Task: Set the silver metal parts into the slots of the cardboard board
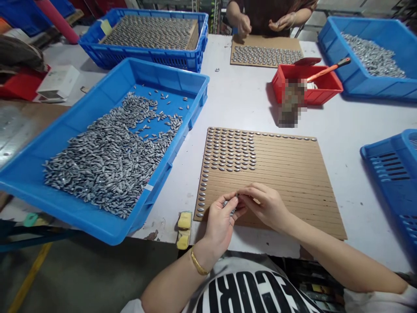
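Observation:
My left hand (219, 224) is curled around several small grey spindle-shaped metal pieces (233, 212). The fingertips of my right hand (269, 208) are pinched together against my left thumb and fingers; what they grip is too small to make out. Both hands are over the near edge of a grooved cardboard sheet (293, 178). Matching metal pieces (230, 150) lie in rows at its far left, with single lines along its left and far edges. To the left, a blue tray (192, 84) holds a large heap of these pieces (107, 156).
Across the table, another person's hands (244, 26) are above a second cardboard sheet (267, 41). A red bin (322, 93) with an orange-handled tool stands mid-table. Blue crates (391, 161) flank the right side. A yellow block (184, 221) lies by the front edge.

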`<state>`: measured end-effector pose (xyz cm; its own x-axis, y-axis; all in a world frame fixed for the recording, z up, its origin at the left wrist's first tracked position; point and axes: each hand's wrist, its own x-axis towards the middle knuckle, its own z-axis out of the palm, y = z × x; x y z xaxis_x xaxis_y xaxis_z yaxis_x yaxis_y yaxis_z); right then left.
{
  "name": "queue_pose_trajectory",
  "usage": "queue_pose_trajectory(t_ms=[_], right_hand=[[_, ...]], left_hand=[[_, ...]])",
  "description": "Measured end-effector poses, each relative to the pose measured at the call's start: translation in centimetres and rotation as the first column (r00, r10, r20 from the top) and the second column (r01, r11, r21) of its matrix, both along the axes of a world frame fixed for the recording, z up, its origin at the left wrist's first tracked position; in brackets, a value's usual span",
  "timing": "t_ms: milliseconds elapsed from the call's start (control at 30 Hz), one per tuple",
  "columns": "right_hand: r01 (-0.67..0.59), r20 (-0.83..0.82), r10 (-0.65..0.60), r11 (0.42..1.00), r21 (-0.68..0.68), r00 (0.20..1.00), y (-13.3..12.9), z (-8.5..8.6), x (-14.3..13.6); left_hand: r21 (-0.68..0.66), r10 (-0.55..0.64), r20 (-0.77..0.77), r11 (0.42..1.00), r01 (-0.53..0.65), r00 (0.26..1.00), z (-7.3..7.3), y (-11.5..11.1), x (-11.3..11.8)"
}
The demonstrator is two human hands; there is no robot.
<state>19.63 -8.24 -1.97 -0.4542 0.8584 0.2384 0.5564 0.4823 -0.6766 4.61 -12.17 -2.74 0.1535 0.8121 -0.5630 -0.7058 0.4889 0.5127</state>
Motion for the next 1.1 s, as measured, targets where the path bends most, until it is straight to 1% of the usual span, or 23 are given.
queue_pose_trajectory(t_ms=[67, 167, 233, 300, 367, 467, 567, 667, 767, 867, 1100], right_hand=[[0.013, -0.011, -0.012, 1.000, 0.012, 1.000, -0.4, 0.2, -0.1], [0.034, 0.018, -0.033, 0.999, -0.006, 0.999, -0.7, 0.5, 0.1], [0.047, 0.032, -0.046, 0.998, -0.031, 0.998, -0.5, 0.5, 0.4], [0.054, 0.028, -0.053, 0.998, -0.040, 0.998, 0.1, 0.0, 0.9], [0.092, 0.041, -0.092, 0.996, 0.015, 0.995, 1.1, -0.7, 1.5], [0.147, 0.114, -0.167, 0.974, 0.171, 0.979, 2.9, -2.1, 2.5], [0.090, 0.217, -0.150, 0.961, 0.261, 0.965, 4.5, -3.3, 3.1], [0.008, 0.342, -0.120, 0.950, 0.311, 0.932, 5.3, -4.0, 3.1], [-0.069, 0.455, -0.114, 0.928, 0.367, 0.883, 5.6, -4.1, 2.9], [-0.121, 0.525, -0.122, 0.906, 0.405, 0.843, 5.9, -4.0, 2.8], [-0.182, 0.569, -0.113, 0.881, 0.436, 0.815, 5.8, -3.8, 3.1]], left_hand=[[0.027, -0.017, 0.014, 0.999, 0.017, 1.000, 0.1, 0.0, 0.2], [0.049, -0.072, 0.026, 0.996, 0.071, 0.997, 0.4, 0.0, 0.3], [0.032, -0.088, 0.026, 0.996, 0.088, 0.996, 0.6, 0.0, 0.3], [-0.020, -0.081, 0.017, 0.997, 0.081, 0.997, 0.7, 0.1, 0.2], [-0.084, -0.077, 0.014, 0.993, 0.078, 0.997, 0.8, 0.1, 0.2], [-0.139, -0.080, 0.018, 0.987, 0.082, 0.997, 0.8, 0.2, 0.1], [-0.138, -0.080, 0.018, 0.987, 0.082, 0.997, 0.8, 0.1, 0.1], [-0.134, -0.091, 0.032, 0.986, 0.095, 0.995, 0.8, 0.0, 0.2], [-0.130, -0.099, 0.040, 0.986, 0.104, 0.994, 0.8, -0.1, 0.2], [-0.125, -0.096, 0.040, 0.987, 0.100, 0.995, 0.5, -0.2, 0.2], [-0.117, -0.109, 0.051, 0.987, 0.114, 0.993, 0.3, -0.3, 0.1]])
